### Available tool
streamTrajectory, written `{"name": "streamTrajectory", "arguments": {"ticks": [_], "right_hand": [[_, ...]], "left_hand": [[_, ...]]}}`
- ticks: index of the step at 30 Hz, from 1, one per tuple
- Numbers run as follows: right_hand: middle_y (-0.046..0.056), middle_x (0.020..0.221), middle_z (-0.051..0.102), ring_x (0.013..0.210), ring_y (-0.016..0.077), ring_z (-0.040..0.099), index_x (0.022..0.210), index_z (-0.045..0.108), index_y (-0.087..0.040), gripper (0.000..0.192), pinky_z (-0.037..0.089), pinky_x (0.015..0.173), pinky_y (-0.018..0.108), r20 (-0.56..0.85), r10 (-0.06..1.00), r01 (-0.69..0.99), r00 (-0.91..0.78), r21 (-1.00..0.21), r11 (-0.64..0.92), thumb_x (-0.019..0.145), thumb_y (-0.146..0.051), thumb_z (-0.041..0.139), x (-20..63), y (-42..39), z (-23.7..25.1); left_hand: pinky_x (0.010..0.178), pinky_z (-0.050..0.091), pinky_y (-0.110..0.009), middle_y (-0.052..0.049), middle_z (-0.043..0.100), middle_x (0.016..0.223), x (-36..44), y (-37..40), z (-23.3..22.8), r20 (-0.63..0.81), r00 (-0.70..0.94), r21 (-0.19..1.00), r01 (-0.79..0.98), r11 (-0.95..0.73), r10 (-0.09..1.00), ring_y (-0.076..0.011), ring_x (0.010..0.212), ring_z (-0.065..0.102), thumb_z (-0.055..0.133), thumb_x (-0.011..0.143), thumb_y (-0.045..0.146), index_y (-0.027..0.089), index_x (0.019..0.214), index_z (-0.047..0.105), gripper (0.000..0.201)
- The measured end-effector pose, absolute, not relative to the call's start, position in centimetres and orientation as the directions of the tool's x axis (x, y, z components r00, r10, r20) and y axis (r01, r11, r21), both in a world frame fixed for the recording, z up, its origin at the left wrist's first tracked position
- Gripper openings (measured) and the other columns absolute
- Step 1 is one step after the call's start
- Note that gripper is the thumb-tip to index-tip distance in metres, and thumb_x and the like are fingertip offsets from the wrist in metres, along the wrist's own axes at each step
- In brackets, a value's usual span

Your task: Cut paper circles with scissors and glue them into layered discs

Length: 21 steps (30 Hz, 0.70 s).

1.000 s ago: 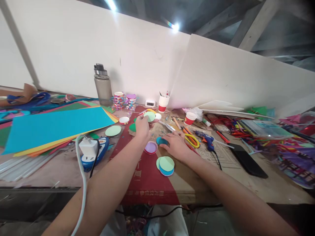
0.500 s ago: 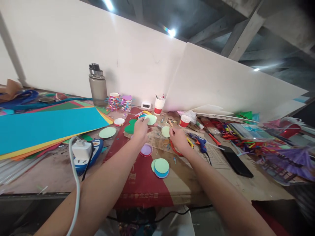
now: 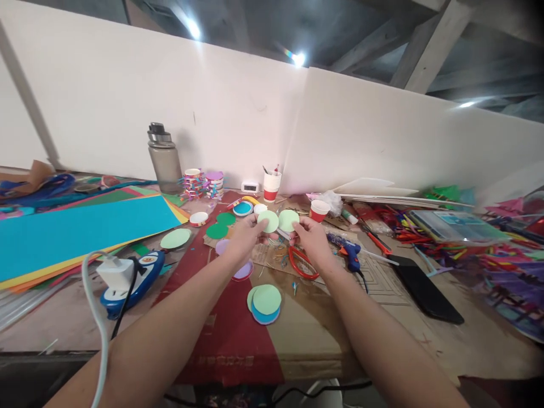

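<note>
The left hand (image 3: 244, 235) is pinching a pale green paper disc (image 3: 268, 221) by its lower edge, and the right hand (image 3: 312, 238) is now pinching a second pale green disc (image 3: 288, 220); the two discs are being held up side by side, edges just touching or nearly so, above the middle of the table (image 3: 425, 334). A second ago the right hand was lying flat on a teal disc on the table; half a second ago it was lifting this second green disc, and now it is bringing it up against the first. That suggests the two discs are being matched or joined.

Below the hands, red-handled scissors (image 3: 302, 263) are lying on the cardboard, with a blue glue gun (image 3: 349, 252) just to their right. A stack of green and blue discs (image 3: 265, 303) is sitting nearer the front edge.

A purple disc (image 3: 242, 271) is showing only partly from under the left wrist. Whether the green discs are overlapping is hard to make out. The fingertips behind the discs are hidden, and both forearms are running out of view at the bottom.
</note>
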State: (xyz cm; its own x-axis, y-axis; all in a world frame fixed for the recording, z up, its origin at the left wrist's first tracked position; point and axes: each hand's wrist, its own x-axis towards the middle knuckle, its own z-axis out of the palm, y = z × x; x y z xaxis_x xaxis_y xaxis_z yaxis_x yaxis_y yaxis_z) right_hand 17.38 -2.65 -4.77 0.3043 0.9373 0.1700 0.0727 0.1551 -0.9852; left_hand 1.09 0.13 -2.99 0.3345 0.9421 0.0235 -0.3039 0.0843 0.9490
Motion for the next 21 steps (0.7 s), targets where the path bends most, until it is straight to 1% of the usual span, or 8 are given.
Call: {"name": "streamTrajectory", "arguments": {"ticks": [5,7,10,12,15,17,19,21], "right_hand": [[-0.003,0.058,0.058,0.049,0.0129,0.054,0.078,0.061,-0.020,0.021,0.046,0.051,0.028,0.223,0.940,0.160,0.258,-0.969,0.186,0.072,-0.040,0.061,17.4,-3.5,-3.9],[-0.003,0.056,0.057,0.049,0.0125,0.053,0.071,0.059,-0.020,0.020,0.046,0.051,0.027,0.238,0.942,0.187,0.235,-0.963,0.197,0.073,-0.040,0.061,17.3,-3.9,-3.6],[-0.003,0.053,0.056,0.047,0.0118,0.051,0.064,0.055,-0.020,0.027,0.045,0.050,0.027,0.229,0.949,0.181,0.215,-0.965,0.191,0.072,-0.043,0.066,17.1,-4.3,-3.2],[-0.003,0.054,0.056,0.047,0.0114,0.051,0.065,0.057,-0.020,0.032,0.045,0.049,0.026,0.199,0.964,0.104,0.175,-0.978,0.183,0.068,-0.049,0.071,17.0,-4.5,-3.0],[-0.002,0.060,0.058,0.051,0.0103,0.051,0.071,0.060,-0.019,0.042,0.045,0.049,0.025,0.162,0.982,-0.114,0.096,-0.978,0.173,0.063,-0.058,0.075,16.8,-4.7,-2.6],[-0.001,0.064,0.060,0.054,0.0098,0.051,0.073,0.062,-0.018,0.044,0.045,0.050,0.024,0.155,0.987,-0.230,0.046,-0.960,0.162,0.062,-0.059,0.076,16.7,-4.9,-2.4],[-0.002,0.065,0.060,0.056,0.0097,0.051,0.074,0.062,-0.018,0.042,0.045,0.051,0.023,0.148,0.989,-0.270,0.007,-0.952,0.144,0.062,-0.056,0.078,16.7,-5.0,-2.2],[-0.002,0.063,0.058,0.055,0.0095,0.051,0.074,0.062,-0.019,0.041,0.045,0.051,0.023,0.131,0.991,-0.269,-0.002,-0.955,0.126,0.060,-0.052,0.080,16.7,-5.0,-2.1]], "left_hand": [[0.048,0.044,-0.021,-0.004,0.069,0.080,1.4,-0.1,-3.6,0.052,0.492,0.965,-0.249,0.083,0.869,-0.0133,0.059,0.066,0.078,0.070,0.034,0.015,0.090,0.059,0.033],[0.049,0.045,-0.021,-0.005,0.069,0.083,1.5,-0.2,-3.7,0.052,0.495,0.969,-0.236,0.077,0.867,-0.0134,0.060,0.066,0.077,0.071,0.033,0.015,0.093,0.058,0.034],[0.048,0.044,-0.020,-0.005,0.070,0.086,1.5,-0.4,-3.6,0.050,0.474,0.967,-0.242,0.076,0.879,-0.0132,0.060,0.067,0.077,0.071,0.029,0.017,0.100,0.057,0.038],[0.047,0.042,-0.019,-0.004,0.070,0.082,1.3,-0.4,-3.5,0.048,0.482,0.959,-0.267,0.094,0.875,-0.0124,0.058,0.066,0.077,0.070,0.029,0.016,0.099,0.057,0.038],[0.045,0.039,-0.018,-0.003,0.067,0.075,1.2,-0.4,-3.3,0.042,0.508,0.930,-0.335,0.153,0.860,-0.0106,0.054,0.063,0.080,0.067,0.028,0.015,0.091,0.058,0.035],[0.045,0.039,-0.017,-0.003,0.067,0.075,1.1,-0.5,-3.0,0.033,0.527,0.911,-0.365,0.191,0.849,-0.0098,0.053,0.062,0.081,0.065,0.027,0.014,0.088,0.059,0.034],[0.045,0.038,-0.017,-0.003,0.067,0.076,1.1,-0.5,-2.9,0.015,0.550,0.908,-0.358,0.219,0.835,-0.0091,0.053,0.062,0.082,0.064,0.027,0.014,0.086,0.059,0.034],[0.045,0.038,-0.017,-0.004,0.068,0.077,1.1,-0.6,-2.8,-0.002,0.565,0.912,-0.337,0.233,0.825,-0.0087,0.053,0.061,0.082,0.063,0.027,0.014,0.085,0.059,0.034]]}}
